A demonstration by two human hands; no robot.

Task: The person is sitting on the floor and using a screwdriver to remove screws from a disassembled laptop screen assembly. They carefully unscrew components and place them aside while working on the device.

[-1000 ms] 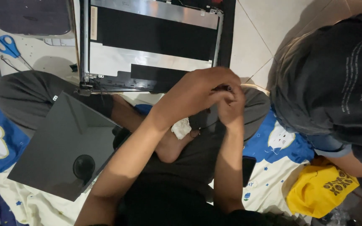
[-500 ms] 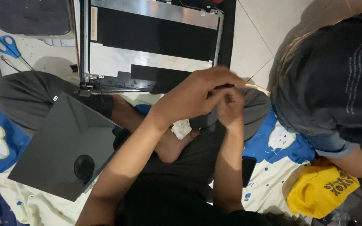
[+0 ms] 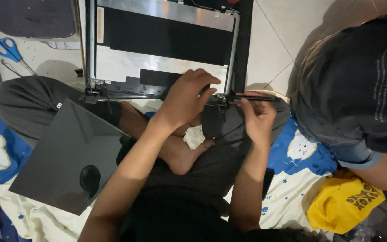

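Left hand (image 3: pixel 187 96): fingers curled, pressing the laptop lid (image 3: pixel 157 49) at its lower edge, on the floor ahead.
Right hand (image 3: pixel 257 117): pinching a black screwdriver (image 3: pixel 251 97), probably, at the hinge corner.

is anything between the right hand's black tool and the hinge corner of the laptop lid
Nothing visible. The right hand holds the black tool with its tip at the lid's hinge corner; the left hand rests beside it, not across the path.

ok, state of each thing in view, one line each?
laptop lid: opened up, screen panel out, lying flat
screen panel: removed, resting on the person's leg
left hand: pressing on lid's lower edge
right hand: gripping a thin black tool
black tool: held level at the lid's corner
scissors: closed, on floor
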